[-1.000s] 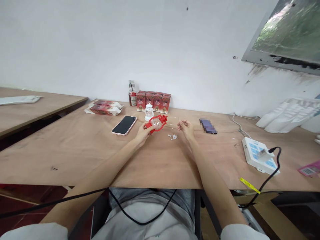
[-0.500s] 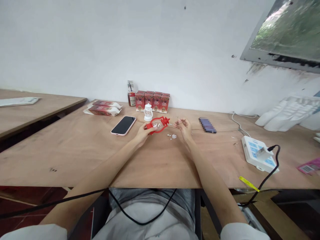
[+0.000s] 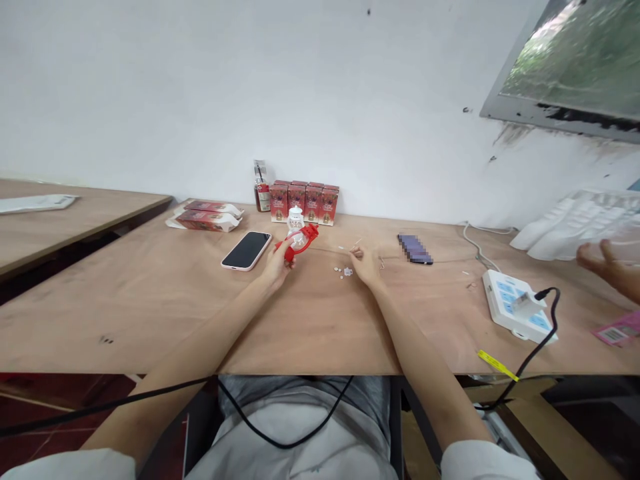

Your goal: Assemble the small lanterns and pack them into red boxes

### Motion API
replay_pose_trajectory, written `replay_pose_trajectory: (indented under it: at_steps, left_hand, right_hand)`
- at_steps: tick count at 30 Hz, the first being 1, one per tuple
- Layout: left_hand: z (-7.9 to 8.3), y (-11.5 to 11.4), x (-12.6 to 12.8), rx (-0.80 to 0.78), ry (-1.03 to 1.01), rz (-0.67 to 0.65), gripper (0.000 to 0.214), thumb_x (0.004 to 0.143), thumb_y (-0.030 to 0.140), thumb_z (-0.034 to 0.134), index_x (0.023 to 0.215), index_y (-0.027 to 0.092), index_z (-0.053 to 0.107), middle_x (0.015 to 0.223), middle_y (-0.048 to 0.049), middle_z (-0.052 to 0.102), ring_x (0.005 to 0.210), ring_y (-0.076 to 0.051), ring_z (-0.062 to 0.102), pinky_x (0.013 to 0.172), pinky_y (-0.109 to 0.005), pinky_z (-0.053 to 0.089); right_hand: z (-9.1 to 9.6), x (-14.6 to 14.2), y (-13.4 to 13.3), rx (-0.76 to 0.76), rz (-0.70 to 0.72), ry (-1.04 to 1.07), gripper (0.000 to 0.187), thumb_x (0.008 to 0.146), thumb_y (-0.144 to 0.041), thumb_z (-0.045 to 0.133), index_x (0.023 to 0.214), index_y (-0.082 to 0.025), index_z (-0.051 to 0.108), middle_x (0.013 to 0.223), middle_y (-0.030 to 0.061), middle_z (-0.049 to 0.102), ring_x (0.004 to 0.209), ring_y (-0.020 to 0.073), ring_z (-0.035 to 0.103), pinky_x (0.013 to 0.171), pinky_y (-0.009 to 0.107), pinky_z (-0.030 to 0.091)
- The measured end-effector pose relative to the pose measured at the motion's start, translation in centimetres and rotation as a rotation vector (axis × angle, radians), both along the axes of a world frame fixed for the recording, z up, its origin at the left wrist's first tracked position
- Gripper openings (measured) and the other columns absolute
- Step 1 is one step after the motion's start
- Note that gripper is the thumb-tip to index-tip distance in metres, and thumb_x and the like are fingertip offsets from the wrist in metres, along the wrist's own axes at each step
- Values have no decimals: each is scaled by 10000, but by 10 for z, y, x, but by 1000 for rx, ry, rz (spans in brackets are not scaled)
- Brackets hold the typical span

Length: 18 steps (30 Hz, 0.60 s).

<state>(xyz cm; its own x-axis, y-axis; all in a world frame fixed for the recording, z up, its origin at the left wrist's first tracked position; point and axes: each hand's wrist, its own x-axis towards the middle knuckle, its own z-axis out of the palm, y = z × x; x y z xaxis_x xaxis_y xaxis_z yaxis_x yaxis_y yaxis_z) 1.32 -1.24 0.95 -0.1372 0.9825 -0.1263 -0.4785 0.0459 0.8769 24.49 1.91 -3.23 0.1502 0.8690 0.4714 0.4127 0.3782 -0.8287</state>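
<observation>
My left hand [image 3: 279, 265] is wrapped round the base of a small red toy lantern [image 3: 303, 241] with a clear globe, tilted with its top up and to the right. A white lantern [image 3: 295, 215] stands upright just behind it and is partly hidden. My right hand [image 3: 367, 265] is low over the table with its fingers pinched together. Thin pale slivers lie at its fingertips, and I cannot make out whether one is held. To its left are several tiny white parts [image 3: 347, 272]. A small bent piece [image 3: 382, 263] is to its right.
Red boxes [image 3: 313, 203] and a bottle [image 3: 263, 197] stand by the wall. A pink-edged phone [image 3: 247, 251], wrapped red packs [image 3: 207, 217], a dark phone [image 3: 415, 249] and a power strip [image 3: 517, 307] lie around. Another person's hand [image 3: 607, 263] reaches in near white wrapped items [image 3: 565, 227].
My left hand has drawn the red lantern left, away from my right hand, and tipped its top up. My right hand has lowered to the table. Another person's hand has appeared at the right.
</observation>
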Motion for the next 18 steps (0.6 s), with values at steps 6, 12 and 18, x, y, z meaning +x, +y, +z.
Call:
replay_pose_trajectory:
  at_steps: [6,12,18]
  left_hand:
    - [0,1,1,-24,-3,12,324,642,328,719,864,171,543,614,57,536,427,-49,462,409,-181,314]
    - [3,3,-4,28,-54,34,378,606,356,748,854,192,514,630,74,527,413,-26,414,409,-166,292]
    - [5,9,-14,57,-130,54,405,615,368,755,872,207,487,654,80,534,407,-20,393,410,-167,265]
  right_hand:
    - [-4,2,-2,137,38,-456,128,730,-97,467,736,-176,568,862,58,576,784,172,588,781,347,504]
    - [10,-15,-21,289,212,-686,150,763,-92,477,806,-179,592,933,82,606,875,193,595,834,330,484]
    - [18,-40,-40,244,428,-903,110,832,-197,537,813,-157,637,1003,98,617,846,181,600,832,314,469]
